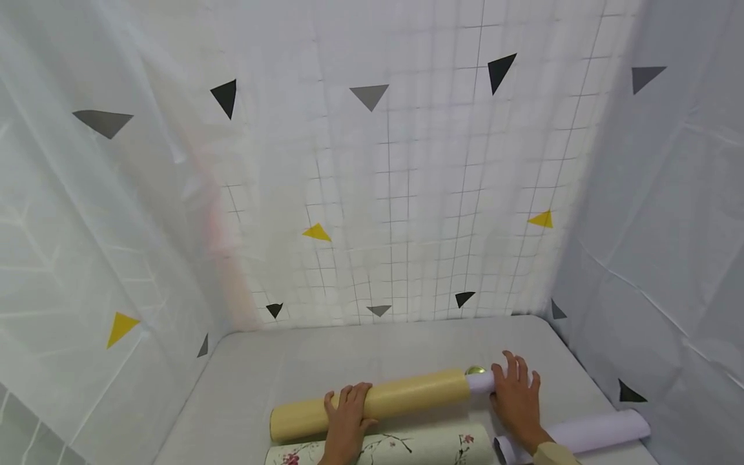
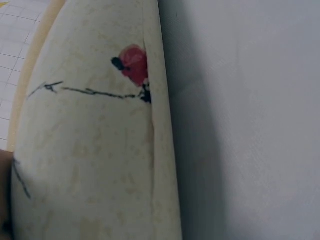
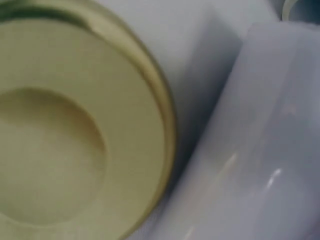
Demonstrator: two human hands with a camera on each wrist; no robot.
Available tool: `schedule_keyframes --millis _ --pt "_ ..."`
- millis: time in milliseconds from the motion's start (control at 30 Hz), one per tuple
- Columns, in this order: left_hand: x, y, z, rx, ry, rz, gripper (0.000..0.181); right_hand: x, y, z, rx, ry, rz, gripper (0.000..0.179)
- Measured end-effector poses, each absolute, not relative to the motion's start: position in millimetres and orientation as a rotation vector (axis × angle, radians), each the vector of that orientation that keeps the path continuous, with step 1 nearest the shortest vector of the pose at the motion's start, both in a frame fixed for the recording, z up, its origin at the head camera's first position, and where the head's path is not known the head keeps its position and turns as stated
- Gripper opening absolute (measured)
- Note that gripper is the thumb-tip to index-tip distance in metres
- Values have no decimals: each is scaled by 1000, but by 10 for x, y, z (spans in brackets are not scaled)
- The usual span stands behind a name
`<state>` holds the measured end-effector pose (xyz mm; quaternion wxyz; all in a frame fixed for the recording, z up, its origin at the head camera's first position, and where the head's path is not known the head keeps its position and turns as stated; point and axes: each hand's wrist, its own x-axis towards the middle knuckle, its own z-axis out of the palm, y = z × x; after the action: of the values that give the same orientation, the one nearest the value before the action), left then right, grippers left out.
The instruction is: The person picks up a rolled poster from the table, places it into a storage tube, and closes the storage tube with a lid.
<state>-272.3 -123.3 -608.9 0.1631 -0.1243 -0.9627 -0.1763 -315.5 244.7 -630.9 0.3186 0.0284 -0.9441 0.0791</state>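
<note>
A plain yellow roll of wallpaper (image 1: 415, 392) lies across the table. My left hand (image 1: 347, 423) grips it left of its middle, fingers over the top and thumb on the near side. From its right end sticks a short pale lavender roll (image 1: 480, 383). My right hand (image 1: 517, 399) holds that pale part, its fingers bent over it. Behind it shows a small bit of a shiny gold round object (image 1: 475, 370); up close in the right wrist view, a gold disc (image 3: 135, 115) has a round recess. Nearest me lies a floral wallpaper roll (image 2: 95, 145), partly hidden by my left forearm.
Another glossy lavender roll (image 1: 601, 431) lies at the right, under my right wrist. White sheeting with black, grey and yellow triangles hangs as a back wall (image 1: 430, 258) and side walls (image 1: 662, 226) around the white table (image 1: 372, 349).
</note>
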Motion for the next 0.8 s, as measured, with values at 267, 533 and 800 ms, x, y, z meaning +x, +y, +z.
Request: schedule_keyframes --millis 267,533,800 --pt "-2735 -1228 -6129 -339 -2744 -470 70 -3136 2370 -6306 82 -2476 226 52" --pt "-2732 -1226 -6105 -351 -2728 -452 70 -3126 2348 -6322 117 -2469 282 50" --pt "-2726 -1235 -6108 -362 -2721 -470 70 -3114 2261 -6327 150 -2443 361 48"
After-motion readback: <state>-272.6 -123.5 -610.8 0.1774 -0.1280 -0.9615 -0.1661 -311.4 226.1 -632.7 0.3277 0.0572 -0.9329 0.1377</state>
